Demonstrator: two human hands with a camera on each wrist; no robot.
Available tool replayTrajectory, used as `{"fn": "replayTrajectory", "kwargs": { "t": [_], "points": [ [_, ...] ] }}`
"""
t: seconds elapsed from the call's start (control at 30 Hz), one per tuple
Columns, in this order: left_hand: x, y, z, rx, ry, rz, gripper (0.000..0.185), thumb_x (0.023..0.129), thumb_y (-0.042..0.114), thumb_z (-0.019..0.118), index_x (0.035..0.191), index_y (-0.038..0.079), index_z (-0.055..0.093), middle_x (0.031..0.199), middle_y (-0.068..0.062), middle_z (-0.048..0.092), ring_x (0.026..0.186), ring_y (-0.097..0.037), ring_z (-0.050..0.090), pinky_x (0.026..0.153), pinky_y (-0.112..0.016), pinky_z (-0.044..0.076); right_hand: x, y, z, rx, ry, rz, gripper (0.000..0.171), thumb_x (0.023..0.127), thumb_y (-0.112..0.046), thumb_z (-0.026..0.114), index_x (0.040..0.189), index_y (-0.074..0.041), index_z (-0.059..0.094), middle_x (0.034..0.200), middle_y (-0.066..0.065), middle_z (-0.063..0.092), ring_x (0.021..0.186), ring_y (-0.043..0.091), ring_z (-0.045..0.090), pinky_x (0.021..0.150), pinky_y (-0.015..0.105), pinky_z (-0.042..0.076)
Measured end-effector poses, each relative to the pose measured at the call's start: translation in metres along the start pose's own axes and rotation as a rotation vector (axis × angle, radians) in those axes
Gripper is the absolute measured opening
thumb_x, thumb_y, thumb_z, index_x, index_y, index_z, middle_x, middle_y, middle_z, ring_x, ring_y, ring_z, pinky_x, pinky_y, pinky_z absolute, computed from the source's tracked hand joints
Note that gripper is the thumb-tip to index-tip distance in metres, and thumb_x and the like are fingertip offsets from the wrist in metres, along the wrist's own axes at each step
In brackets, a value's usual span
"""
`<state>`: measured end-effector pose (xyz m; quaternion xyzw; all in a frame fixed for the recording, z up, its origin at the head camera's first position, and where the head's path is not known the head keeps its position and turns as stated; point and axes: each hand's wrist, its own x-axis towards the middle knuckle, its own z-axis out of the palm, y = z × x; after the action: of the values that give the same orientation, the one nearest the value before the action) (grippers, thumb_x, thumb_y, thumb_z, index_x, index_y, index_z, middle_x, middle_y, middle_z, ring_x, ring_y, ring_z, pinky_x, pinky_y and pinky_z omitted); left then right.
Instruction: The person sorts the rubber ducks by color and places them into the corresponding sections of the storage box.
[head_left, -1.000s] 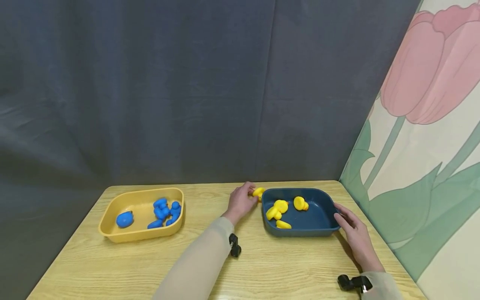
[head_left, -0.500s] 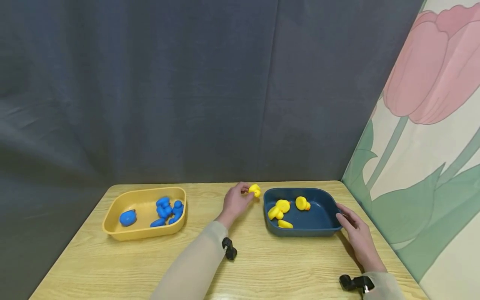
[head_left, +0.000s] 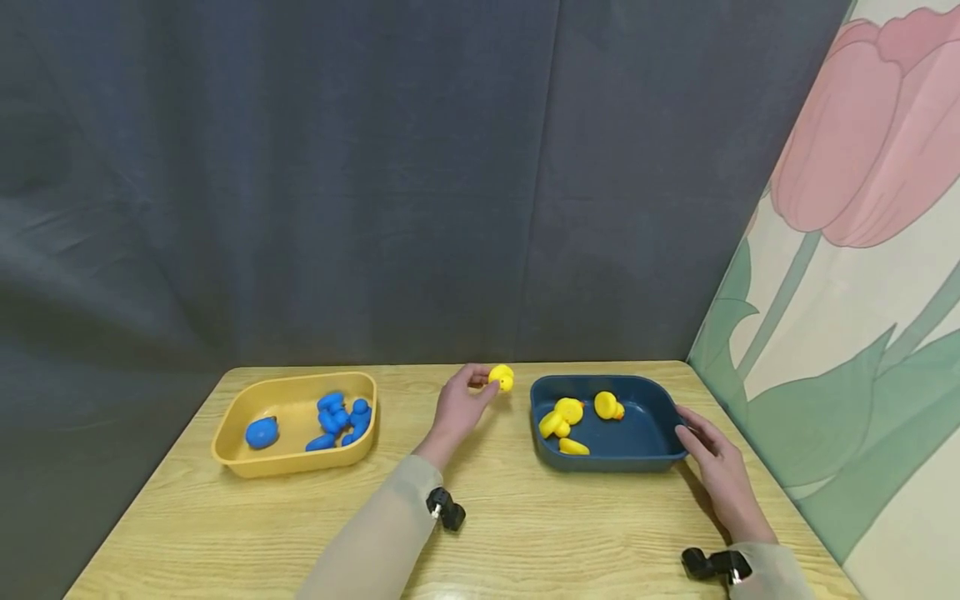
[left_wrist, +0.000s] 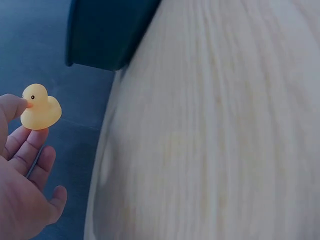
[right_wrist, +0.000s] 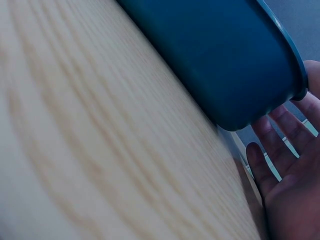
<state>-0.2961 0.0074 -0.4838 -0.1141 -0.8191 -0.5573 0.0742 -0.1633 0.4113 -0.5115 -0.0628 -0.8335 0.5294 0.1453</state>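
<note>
The sorting looks nearly done, judging by how things lie: only one duck [head_left: 502, 377] is outside a tray, pinched at the fingertips of the left hand [head_left: 459, 406] just above the table [head_left: 525, 533], at centre frame and a little left of the blue tray [head_left: 609, 460]. In the left wrist view the duck sits upright against the thumb and forefinger at the left edge. The blue tray, right of centre, holds yellow ducks (three or four, some lying on their sides). The yellow tray [head_left: 292, 462], at lower left, holds a cluster of blue toys [head_left: 341, 421]. The right hand [head_left: 712, 467] lies relaxed and spread against the blue tray's right end, gripping nothing.
</note>
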Motion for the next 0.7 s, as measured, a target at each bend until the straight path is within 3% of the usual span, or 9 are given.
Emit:
{"fn": "replayTrajectory", "kwargs": {
  "t": [0.37, 0.7],
  "points": [
    [-0.013, 0.023, -0.010, -0.121, -0.024, -0.002, 0.026, 0.106, 0.025, 0.079, 0.130, 0.014, 0.075, 0.120, 0.001, 0.074, 0.115, -0.021, 0.068, 0.105, -0.048, 0.057, -0.002, -0.001, -0.001, -0.016, 0.001, -0.001, 0.062, 0.116, -0.041, 0.059, 0.168, -0.010, 0.048, 0.164, 0.003, 0.050, 0.125, -0.016, 0.045, 0.095, 0.003, 0.039],
    [-0.026, 0.048, 0.004, -0.163, -0.088, 0.028, 0.027, 0.106, 0.027, 0.078, 0.129, 0.014, 0.076, 0.118, 0.003, 0.075, 0.114, -0.020, 0.068, 0.105, -0.047, 0.056, 0.000, 0.000, 0.000, -0.002, -0.001, 0.003, 0.062, 0.116, -0.041, 0.059, 0.169, -0.010, 0.047, 0.164, 0.002, 0.050, 0.126, -0.015, 0.045, 0.095, 0.003, 0.039]
  ]
}}
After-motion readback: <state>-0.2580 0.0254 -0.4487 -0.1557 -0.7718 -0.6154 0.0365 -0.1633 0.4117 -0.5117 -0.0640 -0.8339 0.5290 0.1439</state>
